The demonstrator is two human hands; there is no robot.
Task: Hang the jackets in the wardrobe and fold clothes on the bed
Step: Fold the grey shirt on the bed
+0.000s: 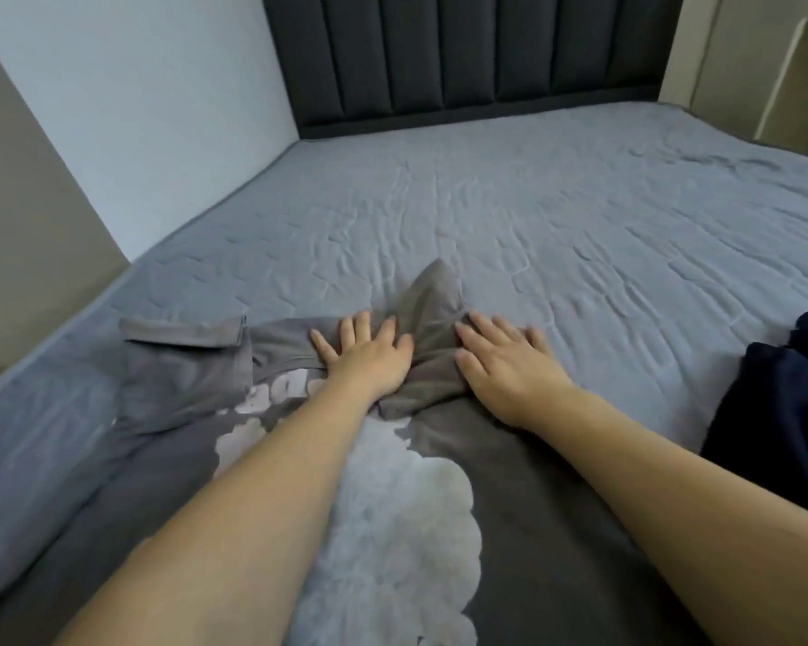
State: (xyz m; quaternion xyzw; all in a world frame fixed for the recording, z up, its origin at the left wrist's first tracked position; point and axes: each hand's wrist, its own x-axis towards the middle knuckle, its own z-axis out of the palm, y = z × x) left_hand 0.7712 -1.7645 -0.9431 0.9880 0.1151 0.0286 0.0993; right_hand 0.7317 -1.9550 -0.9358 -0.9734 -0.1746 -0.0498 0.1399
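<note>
Pressing grey shirt point(509, 482) flat, both hands; no legible writing.

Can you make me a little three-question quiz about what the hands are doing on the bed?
1. True or false: both hands lie flat on the grey shirt.
2. What lies at the right edge of the bed? A) a dark blue garment B) a red pillow C) a shoe
3. Fill in: the shirt's big print is ____ in colour.

Key:
1. True. The left hand and right hand press it with straight fingers.
2. A, the dark blue garment.
3. White, the white print.
</note>
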